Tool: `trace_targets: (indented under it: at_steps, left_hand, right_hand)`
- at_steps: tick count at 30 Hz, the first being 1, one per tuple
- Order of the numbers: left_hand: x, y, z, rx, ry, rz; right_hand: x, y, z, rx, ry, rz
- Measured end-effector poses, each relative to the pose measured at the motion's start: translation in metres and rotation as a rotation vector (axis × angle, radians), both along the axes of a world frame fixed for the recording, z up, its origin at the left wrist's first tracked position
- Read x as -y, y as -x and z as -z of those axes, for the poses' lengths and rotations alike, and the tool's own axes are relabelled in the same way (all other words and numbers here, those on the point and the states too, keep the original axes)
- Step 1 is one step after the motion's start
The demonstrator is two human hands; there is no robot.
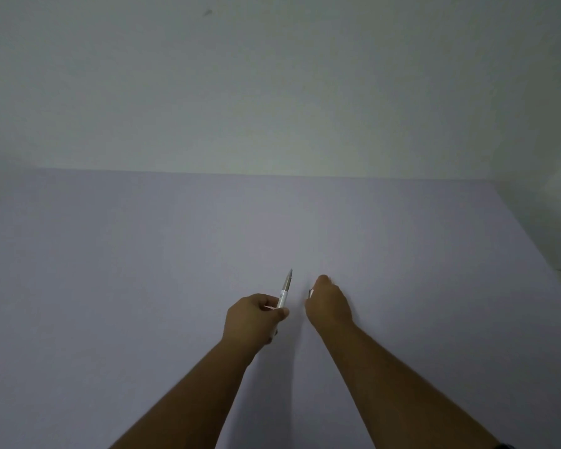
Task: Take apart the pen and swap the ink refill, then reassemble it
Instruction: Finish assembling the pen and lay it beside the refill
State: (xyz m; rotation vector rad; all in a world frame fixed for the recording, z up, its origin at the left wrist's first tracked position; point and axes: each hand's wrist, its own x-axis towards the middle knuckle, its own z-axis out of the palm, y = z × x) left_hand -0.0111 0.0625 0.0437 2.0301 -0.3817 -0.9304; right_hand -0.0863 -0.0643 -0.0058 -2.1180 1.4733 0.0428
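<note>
My left hand (255,317) grips a white pen (285,288) by its barrel, and the pen's grey metal tip points up and away from me. My right hand (327,303) is closed just to the right of the pen, a small gap apart from it. A small white piece with a dark end (310,293) sticks out of the right fist on its left side; most of it is hidden, so I cannot tell which pen part it is. Both hands hover over the pale lavender table (143,286).
The table's far edge (272,174) meets a plain white wall. The table's right edge (551,254) slants down at the right, with some pale objects beyond it. A dark corner shows at the far left edge.
</note>
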Motion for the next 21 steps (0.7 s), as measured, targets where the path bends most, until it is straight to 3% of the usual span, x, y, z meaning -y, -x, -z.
trace_targets:
  at_steps: [5,10,12,21]
  left_hand:
    - [0.000,0.000,-0.001,-0.008,-0.006,0.014]
    - [0.003,0.001,-0.004,0.019,-0.044,0.048]
    - [0.005,0.003,-0.006,0.035,-0.060,0.060]
    - [0.011,0.013,-0.017,0.072,-0.046,0.103]
  right_hand:
    - [0.007,0.003,-0.002,0.156,-0.089,0.073]
    - [0.020,0.002,-0.035,0.813,-0.578,0.389]
    - [0.026,0.005,-0.049,0.996,-0.688,0.443]
    - [0.025,0.022,-0.068,0.947,-0.683,0.296]
